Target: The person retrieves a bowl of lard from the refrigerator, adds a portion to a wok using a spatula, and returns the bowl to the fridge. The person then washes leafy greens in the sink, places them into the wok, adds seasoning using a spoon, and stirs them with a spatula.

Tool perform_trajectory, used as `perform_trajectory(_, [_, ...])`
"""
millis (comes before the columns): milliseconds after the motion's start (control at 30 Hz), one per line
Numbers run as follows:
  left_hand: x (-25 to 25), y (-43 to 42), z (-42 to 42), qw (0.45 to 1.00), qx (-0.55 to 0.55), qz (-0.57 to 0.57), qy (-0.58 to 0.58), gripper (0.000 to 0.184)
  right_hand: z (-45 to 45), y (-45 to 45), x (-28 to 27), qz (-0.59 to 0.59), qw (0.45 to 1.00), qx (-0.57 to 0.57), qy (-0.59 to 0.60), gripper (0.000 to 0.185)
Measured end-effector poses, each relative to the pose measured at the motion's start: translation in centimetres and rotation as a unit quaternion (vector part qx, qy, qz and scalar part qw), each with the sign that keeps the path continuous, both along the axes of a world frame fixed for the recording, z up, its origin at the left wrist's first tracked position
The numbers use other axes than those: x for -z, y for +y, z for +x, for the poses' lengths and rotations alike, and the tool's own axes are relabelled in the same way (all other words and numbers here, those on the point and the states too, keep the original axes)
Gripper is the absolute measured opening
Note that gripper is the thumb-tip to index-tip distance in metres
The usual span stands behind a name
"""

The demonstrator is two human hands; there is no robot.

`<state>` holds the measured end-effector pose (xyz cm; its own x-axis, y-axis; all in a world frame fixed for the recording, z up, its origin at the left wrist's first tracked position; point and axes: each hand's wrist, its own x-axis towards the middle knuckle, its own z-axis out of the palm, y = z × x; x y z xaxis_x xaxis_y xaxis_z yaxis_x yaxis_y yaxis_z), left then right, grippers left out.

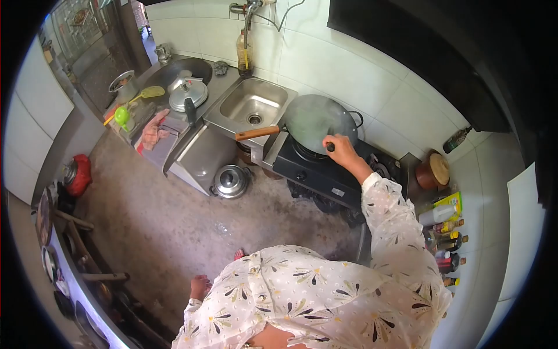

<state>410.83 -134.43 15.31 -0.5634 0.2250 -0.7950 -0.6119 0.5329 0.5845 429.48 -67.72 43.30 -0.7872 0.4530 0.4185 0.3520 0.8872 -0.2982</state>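
Note:
My right hand (343, 153) is closed around a dark-handled utensil (330, 146) above the wok (311, 116). The utensil's working end is hard to make out in the steam over the pan. The wok has a wooden handle (257, 133) pointing left toward the sink and a dark loop handle on its far right. It sits on the black gas stove (311, 174). My left hand (200, 287) hangs low by my side, away from the counter, with loosely bent fingers and no object visible in it.
A steel sink (232, 110) adjoins the stove on the left. Beyond it are a pressure cooker (188, 96), cloths (156, 132) and a green ladle (122, 116). A lidded steel pot (230, 181) stands on the floor. Several bottles (450, 238) and a brown pot (433, 170) line the right side.

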Motion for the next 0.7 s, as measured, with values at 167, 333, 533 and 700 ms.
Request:
perform_trajectory(167, [-2.0,-0.2,1.3,0.993,0.037,-0.062,0.094,0.014,-0.1,-1.4,-3.9,-0.062,0.997,-0.003,0.044,0.016])
perform_trajectory(333, [1.0,-1.9,2.0,0.989,0.017,0.004,0.149,0.013,-1.9,-0.8,-1.2,-0.073,0.994,-0.060,0.047,0.014])
perform_trajectory(533, [-0.4,-0.2,-0.4,1.000,0.007,-0.007,0.030,0.017,-0.1,-2.4,-0.4,-0.009,0.999,-0.035,-0.002,0.013])
perform_trajectory(700, [-1.8,1.3,1.2,0.997,0.022,-0.032,0.066,0.020,-2.1,-0.1,-0.7,-0.063,0.993,-0.011,0.100,0.011])
